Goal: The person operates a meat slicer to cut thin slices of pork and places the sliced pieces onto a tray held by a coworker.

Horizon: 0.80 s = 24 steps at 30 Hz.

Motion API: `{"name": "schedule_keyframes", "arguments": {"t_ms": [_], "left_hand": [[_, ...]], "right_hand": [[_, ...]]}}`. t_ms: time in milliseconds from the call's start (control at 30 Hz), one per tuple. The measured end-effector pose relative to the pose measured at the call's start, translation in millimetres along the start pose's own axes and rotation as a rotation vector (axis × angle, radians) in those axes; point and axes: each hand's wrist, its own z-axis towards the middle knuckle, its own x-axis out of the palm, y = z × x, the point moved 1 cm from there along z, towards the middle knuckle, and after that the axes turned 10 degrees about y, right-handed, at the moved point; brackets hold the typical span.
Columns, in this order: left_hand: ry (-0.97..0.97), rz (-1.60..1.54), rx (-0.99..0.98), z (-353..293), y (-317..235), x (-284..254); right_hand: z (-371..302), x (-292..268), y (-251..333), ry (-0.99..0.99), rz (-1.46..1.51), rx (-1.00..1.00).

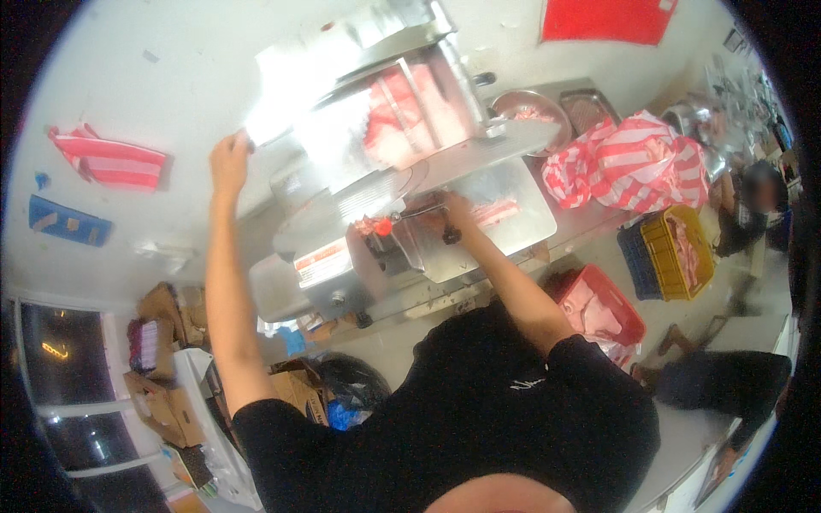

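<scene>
A large metal meat slicer [321, 282] stands on the counter in front of me. Raw pink and white meat [410, 120] lies on its upper carriage, behind thin metal bars. My left hand [229, 162], arm stretched out, is closed on the left end of the carriage [351, 51], where glare washes out the detail. Below the slicer's round blade, my right hand [449, 209] reaches in over a pale tray [534, 214]; its fingers are partly hidden and blurred. Thin meat strips [496, 211] rest on the tray beside it. Meat scraps [372, 226] sit near a red knob [384, 227].
Right of the slicer are a metal bowl [547, 104], a red-striped plastic bag [654, 162], and yellow [697, 278] and red [629, 295] crates holding meat. Cardboard boxes [158, 398] and a black bag [355, 376] stand at the lower left. Another person [727, 385] is on the right.
</scene>
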Motion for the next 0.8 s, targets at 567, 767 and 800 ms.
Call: {"name": "schedule_keyframes", "arguments": {"t_ms": [567, 767, 800], "left_hand": [[-0.157, -0.03, -0.074, -26, 205, -50], [0.025, 0.005, 0.042, 13, -11, 17], [0.062, -0.002, 0.068, 21, -29, 22]], "right_hand": [[-118, -54, -55, -0.421, -0.295, -0.118], [-48, -46, -42, -0.363, 0.267, -0.098], [-29, -45, -25, -0.29, 0.303, -0.069]]}}
